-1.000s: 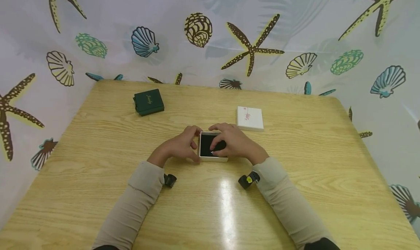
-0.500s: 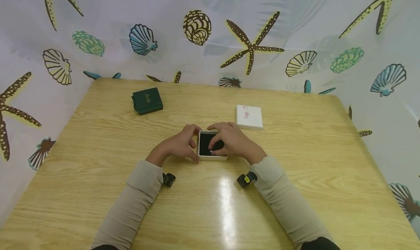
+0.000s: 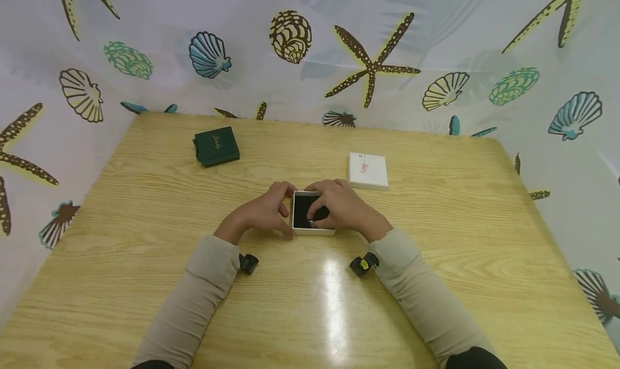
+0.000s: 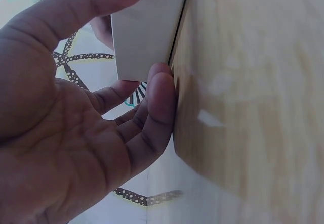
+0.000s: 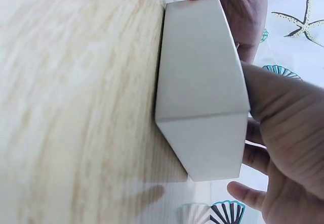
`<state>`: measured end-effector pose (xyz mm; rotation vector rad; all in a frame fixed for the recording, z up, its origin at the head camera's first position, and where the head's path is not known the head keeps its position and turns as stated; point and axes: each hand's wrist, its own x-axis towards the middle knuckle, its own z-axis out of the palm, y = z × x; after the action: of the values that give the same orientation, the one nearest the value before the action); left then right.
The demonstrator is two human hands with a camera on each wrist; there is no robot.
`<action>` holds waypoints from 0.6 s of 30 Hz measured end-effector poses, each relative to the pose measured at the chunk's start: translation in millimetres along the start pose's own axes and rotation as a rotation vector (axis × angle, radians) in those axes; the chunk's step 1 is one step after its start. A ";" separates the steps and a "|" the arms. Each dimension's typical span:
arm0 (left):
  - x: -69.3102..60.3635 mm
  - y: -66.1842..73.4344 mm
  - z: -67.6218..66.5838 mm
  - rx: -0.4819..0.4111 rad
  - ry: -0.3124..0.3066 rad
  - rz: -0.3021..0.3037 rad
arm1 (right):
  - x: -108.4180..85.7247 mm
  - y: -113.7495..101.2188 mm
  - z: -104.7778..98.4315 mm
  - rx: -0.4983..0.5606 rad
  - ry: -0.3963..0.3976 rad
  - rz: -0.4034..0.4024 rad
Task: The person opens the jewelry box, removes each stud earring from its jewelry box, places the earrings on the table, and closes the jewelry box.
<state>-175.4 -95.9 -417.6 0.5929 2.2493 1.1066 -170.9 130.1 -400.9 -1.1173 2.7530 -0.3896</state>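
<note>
A small white box [image 3: 314, 232] with a black lining sits without its lid on the table, between both hands. My left hand [image 3: 263, 213] grips its left end, thumb at the near corner and a finger at the far corner. In the left wrist view the box's plain white wall [image 4: 147, 37] shows between thumb and fingers. Over the box's right side, my right hand [image 3: 346, 207] reaches in, thumb and index finger pinching a tiny silver star-shaped jewelry piece [image 3: 311, 222] at the lining. In the right wrist view the box wall [image 5: 200, 67] hides those fingertips.
A white lid-like square [image 3: 368, 171] with a pink print lies behind the right hand. A dark green jewelry box [image 3: 217, 147] with gold lettering stands at the back left of the wooden table [image 3: 460, 207]. A shell-patterned cloth [image 3: 242, 84] hangs behind.
The whole scene shifts slightly in the head view. Both hands stay at the box, and the right fingertips remain at the silver piece with hardly any movement.
</note>
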 end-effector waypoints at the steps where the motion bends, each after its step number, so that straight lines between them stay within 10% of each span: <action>1: -0.2 0.4 -0.5 -0.002 0.000 -0.001 | -0.2 0.2 -0.1 0.001 0.002 -0.002; 18: -2.5 3.2 -2.3 0.005 -0.004 -0.011 | -6.6 6.9 2.8 0.112 0.076 -0.048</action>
<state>-174.5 -96.9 -413.0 0.5831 2.2499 1.0936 -170.1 138.9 -405.3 -1.1650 2.7337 -0.5966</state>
